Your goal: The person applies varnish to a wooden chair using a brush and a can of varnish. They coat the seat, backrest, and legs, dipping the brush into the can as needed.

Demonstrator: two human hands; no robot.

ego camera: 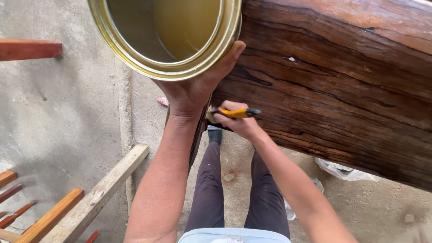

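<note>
Seen from the head camera, the left hand (198, 85) grips a gold-coloured open can (166, 36) from below, thumb pressed against its rim, and holds it up beside a dark wooden slab (333, 76). The right hand (236, 121) has its fingers curled tight around a yellow-handled brush (238, 112), held at the slab's lower edge just beneath the can. Below lie a concrete floor (67, 112) and planks (94, 198).
</note>
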